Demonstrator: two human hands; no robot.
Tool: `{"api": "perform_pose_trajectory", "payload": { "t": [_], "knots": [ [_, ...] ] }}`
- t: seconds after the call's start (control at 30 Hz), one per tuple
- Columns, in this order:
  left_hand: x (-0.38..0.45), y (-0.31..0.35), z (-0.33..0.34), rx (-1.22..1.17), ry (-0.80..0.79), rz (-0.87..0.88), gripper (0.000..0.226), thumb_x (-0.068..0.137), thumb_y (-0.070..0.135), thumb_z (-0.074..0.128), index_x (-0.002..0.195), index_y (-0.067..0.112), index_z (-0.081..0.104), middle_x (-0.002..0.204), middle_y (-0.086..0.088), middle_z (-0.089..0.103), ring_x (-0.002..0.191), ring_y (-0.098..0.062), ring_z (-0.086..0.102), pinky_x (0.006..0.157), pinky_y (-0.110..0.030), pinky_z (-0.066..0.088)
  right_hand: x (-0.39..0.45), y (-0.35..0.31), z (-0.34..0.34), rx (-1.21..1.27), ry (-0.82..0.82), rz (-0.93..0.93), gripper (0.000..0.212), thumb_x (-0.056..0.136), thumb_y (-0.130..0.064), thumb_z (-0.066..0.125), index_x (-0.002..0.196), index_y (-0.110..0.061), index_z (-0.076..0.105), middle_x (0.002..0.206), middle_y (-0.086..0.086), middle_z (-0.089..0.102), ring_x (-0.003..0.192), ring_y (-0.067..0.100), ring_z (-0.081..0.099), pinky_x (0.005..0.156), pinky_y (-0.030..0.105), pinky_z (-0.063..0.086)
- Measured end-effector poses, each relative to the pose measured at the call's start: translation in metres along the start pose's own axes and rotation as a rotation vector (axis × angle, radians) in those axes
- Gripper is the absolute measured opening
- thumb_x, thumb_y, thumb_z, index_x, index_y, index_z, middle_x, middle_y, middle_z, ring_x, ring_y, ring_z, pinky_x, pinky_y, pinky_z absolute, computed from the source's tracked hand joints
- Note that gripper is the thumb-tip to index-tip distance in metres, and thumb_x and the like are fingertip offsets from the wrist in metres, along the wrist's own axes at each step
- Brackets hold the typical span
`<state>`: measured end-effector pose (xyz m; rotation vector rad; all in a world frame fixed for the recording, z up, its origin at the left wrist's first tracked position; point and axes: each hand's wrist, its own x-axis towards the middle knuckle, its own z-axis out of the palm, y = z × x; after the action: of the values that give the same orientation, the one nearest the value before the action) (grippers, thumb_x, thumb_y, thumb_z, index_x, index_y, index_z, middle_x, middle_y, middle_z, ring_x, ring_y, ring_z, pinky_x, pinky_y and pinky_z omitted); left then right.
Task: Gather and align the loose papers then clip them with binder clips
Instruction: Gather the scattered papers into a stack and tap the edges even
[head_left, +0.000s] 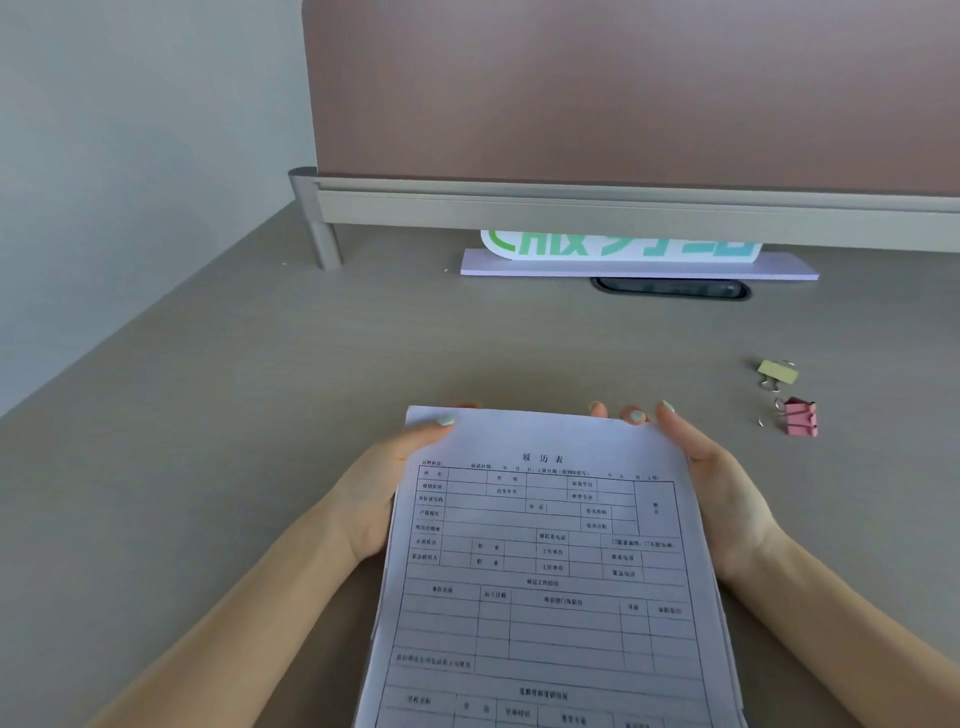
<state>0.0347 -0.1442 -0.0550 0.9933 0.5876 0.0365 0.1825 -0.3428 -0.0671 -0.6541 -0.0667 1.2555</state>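
Note:
A stack of white printed forms (545, 571) is held in front of me, top edge away from me, over the grey desk (208, 415). My left hand (379, 493) grips its left edge, thumb on the top sheet near the far left corner. My right hand (722, 488) grips the right edge, with fingertips curling over the far edge. Sheet edges fan out slightly along the lower right side. A yellow binder clip (777, 371) and a pink binder clip (799, 417) lie on the desk to the right of the stack, beyond my right hand.
A brown partition panel (623, 93) on a metal rail with a post (317, 223) closes off the desk's far side. Under it stands a white sign with green letters (623, 247) on a pale base. A dark cable slot (670, 287) lies in front of it.

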Motion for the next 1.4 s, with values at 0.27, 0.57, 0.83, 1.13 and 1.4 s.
{"api": "perform_pose_trajectory", "payload": {
  "t": [0.27, 0.57, 0.83, 1.13, 1.4],
  "knots": [
    [-0.001, -0.002, -0.003, -0.031, -0.122, 0.093, 0.03, 0.081, 0.028, 0.051, 0.103, 0.032, 0.071, 0.098, 0.002, 0.076, 0.083, -0.016, 0.072, 0.067, -0.033, 0.056, -0.001, -0.002, -0.006, 0.033, -0.128, 0.051, 0.013, 0.081, -0.032, 0.061, 0.082, -0.018, 0.058, 0.114, -0.003, 0.067, 0.107, 0.025, 0.063, 0.089, 0.044, 0.049],
    [0.001, -0.005, -0.001, -0.275, -0.156, 0.138, 0.037, 0.087, 0.05, 0.041, 0.08, 0.018, 0.057, 0.118, -0.002, 0.07, 0.092, -0.022, 0.07, 0.074, -0.036, 0.055, -0.003, 0.003, 0.01, -0.194, 0.097, -0.13, 0.026, 0.063, -0.036, 0.066, 0.084, -0.02, 0.072, 0.123, 0.002, 0.067, 0.102, 0.025, 0.067, 0.076, 0.042, 0.057],
    [0.007, -0.003, -0.011, -0.194, -0.187, 0.154, 0.041, 0.04, 0.029, 0.09, 0.075, 0.02, 0.071, 0.105, -0.002, 0.074, 0.091, -0.02, 0.072, 0.071, -0.035, 0.059, -0.002, 0.003, 0.008, -0.204, 0.04, -0.143, 0.024, 0.059, -0.029, 0.072, 0.08, -0.02, 0.065, 0.124, 0.002, 0.066, 0.1, 0.024, 0.068, 0.074, 0.041, 0.057],
    [0.012, -0.006, -0.015, -0.165, -0.204, 0.168, 0.038, 0.043, 0.029, 0.09, 0.073, 0.021, 0.068, 0.108, -0.002, 0.074, 0.094, -0.022, 0.071, 0.074, -0.04, 0.059, -0.005, 0.004, 0.015, -0.151, 0.089, -0.169, 0.012, 0.076, -0.027, 0.056, 0.072, -0.021, 0.066, 0.093, -0.003, 0.071, 0.082, 0.017, 0.07, 0.068, 0.032, 0.058],
    [-0.002, -0.002, -0.016, 0.027, 0.014, 0.01, 0.058, 0.074, 0.047, 0.063, 0.12, 0.011, 0.061, 0.112, -0.014, 0.071, 0.074, -0.014, 0.073, 0.075, -0.037, 0.055, -0.021, 0.001, 0.008, -0.664, 0.035, 0.147, 0.042, 0.074, -0.029, 0.068, 0.111, -0.01, 0.068, 0.115, 0.013, 0.07, 0.106, 0.03, 0.066, 0.083, 0.039, 0.056]
  ]
}}
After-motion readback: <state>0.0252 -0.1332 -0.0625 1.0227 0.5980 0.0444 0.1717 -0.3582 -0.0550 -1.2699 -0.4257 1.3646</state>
